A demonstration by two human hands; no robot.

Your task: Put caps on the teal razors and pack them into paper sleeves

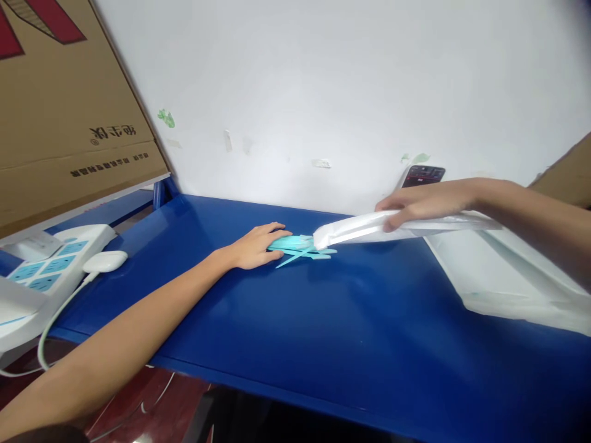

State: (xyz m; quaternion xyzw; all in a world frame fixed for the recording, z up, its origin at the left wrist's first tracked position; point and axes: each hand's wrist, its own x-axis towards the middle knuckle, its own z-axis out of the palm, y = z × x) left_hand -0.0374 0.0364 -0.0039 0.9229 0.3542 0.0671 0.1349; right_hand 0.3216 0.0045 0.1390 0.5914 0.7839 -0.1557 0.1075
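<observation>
My left hand [257, 245] rests on the blue table [323, 332], its fingers laid over a small pile of teal plastic pieces [300, 247] with thin strips sticking out. My right hand [420, 204] grips a long white plastic bag [369, 229] held level just above the table. The bag's open end meets the teal pile. The fingers of my right hand are wrapped round the bag's upper edge.
A stack of white bags [508, 277] lies at the right. A phone [422, 175] leans on the white wall behind my right hand. At the left are a white power strip [41, 271], a white charger [105, 261] with cable, and a cardboard box [60, 104].
</observation>
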